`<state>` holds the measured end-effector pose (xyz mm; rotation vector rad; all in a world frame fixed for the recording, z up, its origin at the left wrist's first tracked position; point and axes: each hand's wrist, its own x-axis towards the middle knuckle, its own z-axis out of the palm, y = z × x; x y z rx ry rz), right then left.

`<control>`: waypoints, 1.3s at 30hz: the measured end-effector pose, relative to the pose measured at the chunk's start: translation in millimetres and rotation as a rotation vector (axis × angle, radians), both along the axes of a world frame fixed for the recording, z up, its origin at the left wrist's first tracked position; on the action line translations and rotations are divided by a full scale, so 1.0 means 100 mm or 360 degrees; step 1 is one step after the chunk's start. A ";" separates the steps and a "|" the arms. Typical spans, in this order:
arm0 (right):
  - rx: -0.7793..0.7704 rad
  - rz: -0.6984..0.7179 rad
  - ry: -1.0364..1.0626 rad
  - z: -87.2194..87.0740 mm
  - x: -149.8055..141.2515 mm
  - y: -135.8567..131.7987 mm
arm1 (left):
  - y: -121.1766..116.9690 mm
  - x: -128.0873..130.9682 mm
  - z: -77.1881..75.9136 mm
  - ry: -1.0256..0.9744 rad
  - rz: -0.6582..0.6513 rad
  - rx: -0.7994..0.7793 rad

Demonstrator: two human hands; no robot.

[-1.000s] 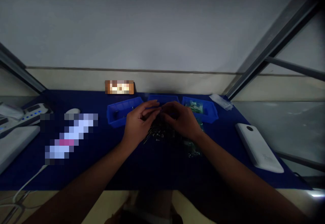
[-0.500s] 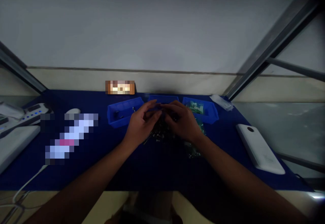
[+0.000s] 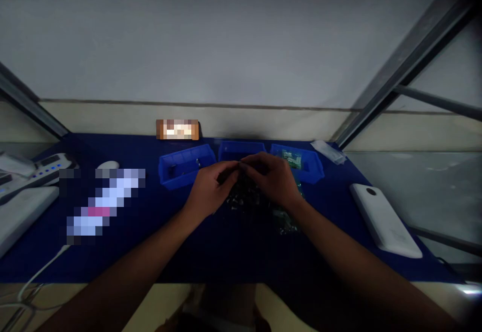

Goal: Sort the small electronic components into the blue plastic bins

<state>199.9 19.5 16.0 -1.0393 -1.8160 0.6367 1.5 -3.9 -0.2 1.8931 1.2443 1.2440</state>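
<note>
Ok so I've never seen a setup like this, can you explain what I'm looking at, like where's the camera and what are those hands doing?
There's no machine here: these are a person's bare left hand and right hand, seen by a camera on that person's own head, looking forward and down. The hands meet over a dark pile of small parts on a blue table. The fingertips come together, but whatever may be between them is too small and dark to make out. Behind the hands are three blue bins; the right one holds a green packet. Off to the right lies a long white device.
</note>
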 end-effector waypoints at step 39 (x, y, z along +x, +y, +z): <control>0.0187 0.0204 -0.0172 -0.03 0.00 0.02 | 0.03 -0.05 0.01 -0.0087 0.0082 -0.0083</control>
